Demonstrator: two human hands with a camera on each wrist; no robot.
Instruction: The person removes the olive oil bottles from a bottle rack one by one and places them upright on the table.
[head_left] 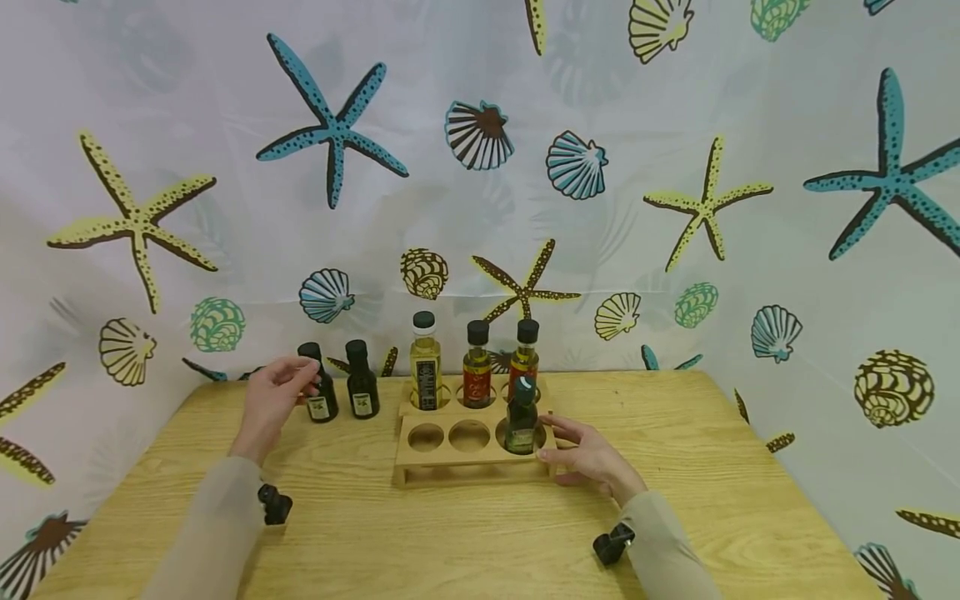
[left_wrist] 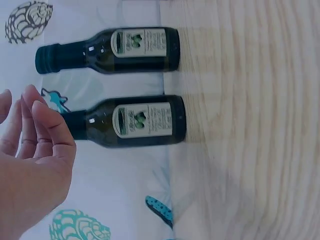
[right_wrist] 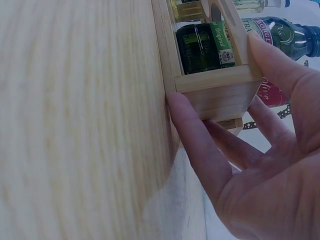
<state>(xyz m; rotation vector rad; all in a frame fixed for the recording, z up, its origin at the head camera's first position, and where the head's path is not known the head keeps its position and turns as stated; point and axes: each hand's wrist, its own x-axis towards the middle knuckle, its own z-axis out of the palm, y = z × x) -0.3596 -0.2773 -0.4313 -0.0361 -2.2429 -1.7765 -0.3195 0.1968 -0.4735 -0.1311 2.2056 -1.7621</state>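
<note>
Left hand (head_left: 272, 402) reaching with relaxed, open fingers (left_wrist: 44, 127) toward the nearer of two dark bottles (head_left: 321, 385), not gripping it; second dark bottle (head_left: 362, 381) standing just beyond. Right hand (head_left: 592, 457) resting open against the end of the wooden rack (head_left: 450, 454), fingers straight, thumb (right_wrist: 280, 70) pressing its top edge beside the green bottle (head_left: 521, 416) sitting in the nearest hole. Both lying over the desk (head_left: 450, 542).

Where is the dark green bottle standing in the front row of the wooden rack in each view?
Head: dark green bottle, centre, in the rack's front right hole.
Left wrist: not in view.
Right wrist: top centre, behind the rack's end wall.
Shared landmark: the rack.
</note>
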